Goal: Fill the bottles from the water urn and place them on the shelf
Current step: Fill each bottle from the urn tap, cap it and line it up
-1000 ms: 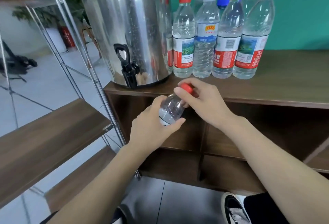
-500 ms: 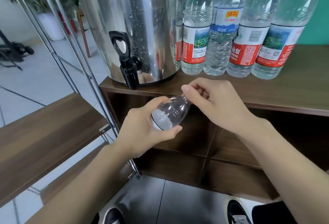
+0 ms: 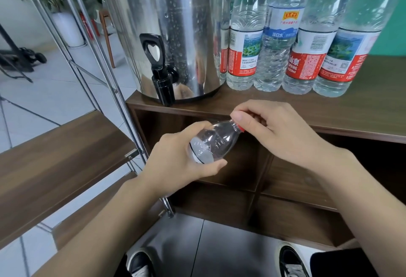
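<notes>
While our left hand (image 3: 175, 162) grips the clear plastic bottle (image 3: 216, 142) tilted, our right hand (image 3: 279, 131) pinches its red cap (image 3: 238, 125).

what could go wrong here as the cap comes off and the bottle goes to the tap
The right hand pinches the red cap in its fingertips only; once loose, it could slip and drop to the floor.

The left hand holds the empty bottle tilted and low on its body; thin plastic may buckle or twist while unscrewing.

The urn's tap overhangs the counter edge, so a misaligned bottle mouth would spill water down the cabinet.
</notes>
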The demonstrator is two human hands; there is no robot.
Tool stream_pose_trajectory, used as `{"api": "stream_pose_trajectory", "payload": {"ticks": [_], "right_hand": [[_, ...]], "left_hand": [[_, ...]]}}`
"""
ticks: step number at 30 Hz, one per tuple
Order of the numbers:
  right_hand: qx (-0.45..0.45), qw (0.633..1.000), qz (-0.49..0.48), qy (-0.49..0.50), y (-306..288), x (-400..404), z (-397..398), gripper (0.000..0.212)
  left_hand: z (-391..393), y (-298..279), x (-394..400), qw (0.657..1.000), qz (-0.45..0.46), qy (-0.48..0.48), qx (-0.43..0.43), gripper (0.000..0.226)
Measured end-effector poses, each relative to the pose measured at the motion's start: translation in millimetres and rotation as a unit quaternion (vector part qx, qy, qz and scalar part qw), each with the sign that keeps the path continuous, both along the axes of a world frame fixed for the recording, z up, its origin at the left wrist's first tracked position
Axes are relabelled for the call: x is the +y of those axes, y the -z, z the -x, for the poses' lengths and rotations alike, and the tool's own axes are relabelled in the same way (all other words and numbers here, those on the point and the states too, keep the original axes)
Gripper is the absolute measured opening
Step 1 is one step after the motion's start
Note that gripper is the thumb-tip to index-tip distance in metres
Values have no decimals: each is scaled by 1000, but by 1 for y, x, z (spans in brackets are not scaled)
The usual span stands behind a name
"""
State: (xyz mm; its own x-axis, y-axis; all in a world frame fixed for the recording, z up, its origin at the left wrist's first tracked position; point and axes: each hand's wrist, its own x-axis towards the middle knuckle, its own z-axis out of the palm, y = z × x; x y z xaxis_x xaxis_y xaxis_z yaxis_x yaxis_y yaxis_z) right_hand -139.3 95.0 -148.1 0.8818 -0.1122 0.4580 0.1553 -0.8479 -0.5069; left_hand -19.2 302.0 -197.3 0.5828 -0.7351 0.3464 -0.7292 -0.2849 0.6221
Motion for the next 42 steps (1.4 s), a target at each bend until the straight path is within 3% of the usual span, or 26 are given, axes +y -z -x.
{"api": "stream_pose_trajectory", "payload": {"ticks": [4,14,20,27,34,42], "right_hand": [[28,998,19,-46,-2,-6,5,25],[33,986,-104,-126,-17,-1,9,34],[-26,973,-219,-65,-13,11,-2,32],[-17,989,-63,132,-2,5,-19,28],[42,985,-50,163,2,2,-24,40],[35,983,-15,179,-7,14,-24,47]], "left_hand": [[-2,-3,7,993,-11,37,112,60],[0,-5,18,978,-11,64,200,46],[2,5,19,968,0,15,251,52],[-3,13,21,959,-3,-100,264,63],[-3,16,25,954,38,-147,260,69],[-4,14,28,957,56,-147,244,68]]}}
